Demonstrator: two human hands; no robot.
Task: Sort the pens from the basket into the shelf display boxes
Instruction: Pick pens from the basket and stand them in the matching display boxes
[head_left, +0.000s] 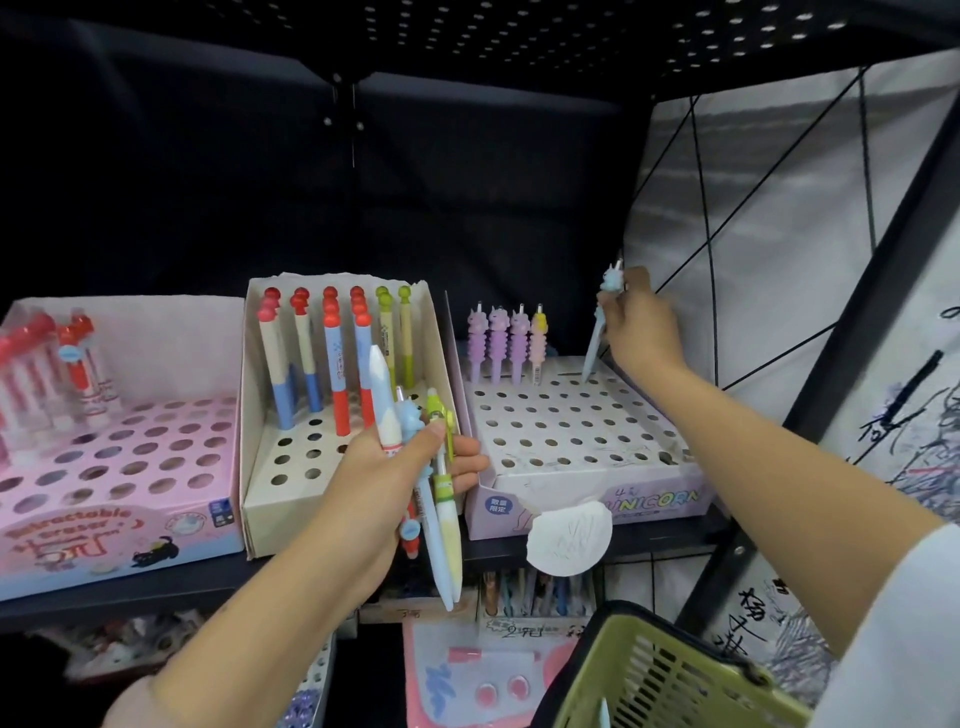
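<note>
Three display boxes on the dark matt metal shelf (156, 592) look like printed cardboard: the pink box (119, 525) slightly glossy, the cream box (270, 514) matt, the unicorn box (587, 506) scuffed. The green basket (660, 670) is plastic lattice.

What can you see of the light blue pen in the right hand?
The light blue pen has a slim pale blue barrel, plastic by its look, topped by a small animal figure with ears. It leans tilted, tip down at a hole in the back row of the unicorn box. The right hand pinches its upper part.
</note>
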